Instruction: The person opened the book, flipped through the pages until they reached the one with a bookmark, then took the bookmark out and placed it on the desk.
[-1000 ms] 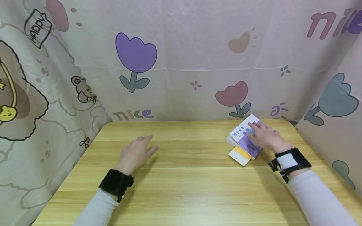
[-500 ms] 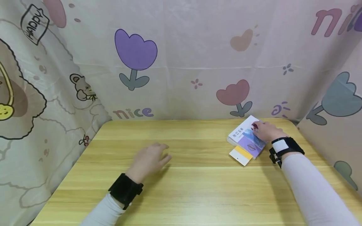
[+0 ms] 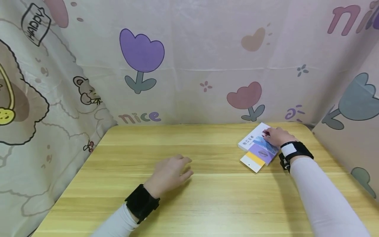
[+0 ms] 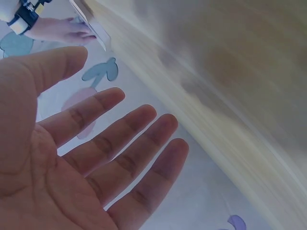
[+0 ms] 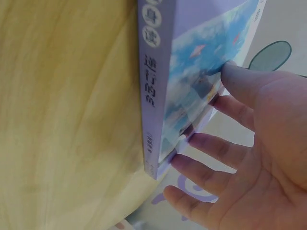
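Observation:
At the back right of the table in the head view lies a book (image 3: 248, 141) with a white, blue and purple cover. My right hand (image 3: 276, 136) is at its far right edge. In the right wrist view, the thumb of my right hand (image 5: 273, 120) lies over the cover of the book (image 5: 201, 81), and the fairly straight fingers meet its edge. A white and yellow card-like piece (image 3: 252, 162) sticks out at the book's near left side. My left hand (image 3: 170, 174) hovers over the middle of the table, fingers spread and holding nothing, as the left wrist view also shows.
The light wood table (image 3: 207, 204) ends at a printed cloth backdrop (image 3: 189, 65) behind. More printed cloth hangs along the left and right sides. Both wrists wear black bands, the left wristband (image 3: 142, 203) nearer the front.
My left hand has moved right and nearer. My right hand has shifted from over the cover to the book's far right edge; the book has slid slightly nearer, and less white shows under it.

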The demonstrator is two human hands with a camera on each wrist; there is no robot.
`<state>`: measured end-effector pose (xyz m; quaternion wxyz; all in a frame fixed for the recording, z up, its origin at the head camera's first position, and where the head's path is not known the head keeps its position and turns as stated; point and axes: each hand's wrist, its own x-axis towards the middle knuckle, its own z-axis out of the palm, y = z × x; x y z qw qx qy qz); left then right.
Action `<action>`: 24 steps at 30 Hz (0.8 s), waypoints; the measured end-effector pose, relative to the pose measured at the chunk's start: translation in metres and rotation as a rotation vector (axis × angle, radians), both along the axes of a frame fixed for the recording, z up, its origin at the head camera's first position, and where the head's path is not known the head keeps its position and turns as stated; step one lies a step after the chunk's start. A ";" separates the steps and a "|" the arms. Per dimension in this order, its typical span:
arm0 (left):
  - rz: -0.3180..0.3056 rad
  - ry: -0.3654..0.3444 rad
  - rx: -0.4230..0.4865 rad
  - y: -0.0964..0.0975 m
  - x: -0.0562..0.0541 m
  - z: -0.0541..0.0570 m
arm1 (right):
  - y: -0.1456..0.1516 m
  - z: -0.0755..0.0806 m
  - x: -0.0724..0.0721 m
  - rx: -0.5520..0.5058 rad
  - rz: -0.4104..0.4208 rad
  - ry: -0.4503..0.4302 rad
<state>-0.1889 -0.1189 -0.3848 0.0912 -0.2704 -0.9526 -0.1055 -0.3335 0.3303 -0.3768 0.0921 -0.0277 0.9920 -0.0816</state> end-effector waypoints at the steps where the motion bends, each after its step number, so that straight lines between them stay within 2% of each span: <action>1: -0.014 0.010 0.002 0.002 0.001 0.000 | -0.001 0.000 0.000 0.007 0.009 0.004; 7: -0.049 0.010 -0.018 0.012 0.002 -0.003 | -0.010 -0.002 -0.002 0.034 0.039 0.005; 12: -0.075 -0.002 -0.027 0.018 0.003 -0.005 | -0.021 -0.001 0.004 0.040 0.040 -0.017; 18: -0.089 -0.013 -0.026 0.025 0.004 -0.006 | -0.035 0.007 0.014 0.059 0.079 0.006; 24: -0.101 -0.005 -0.024 0.031 0.003 -0.007 | -0.052 0.013 0.018 0.056 0.064 0.019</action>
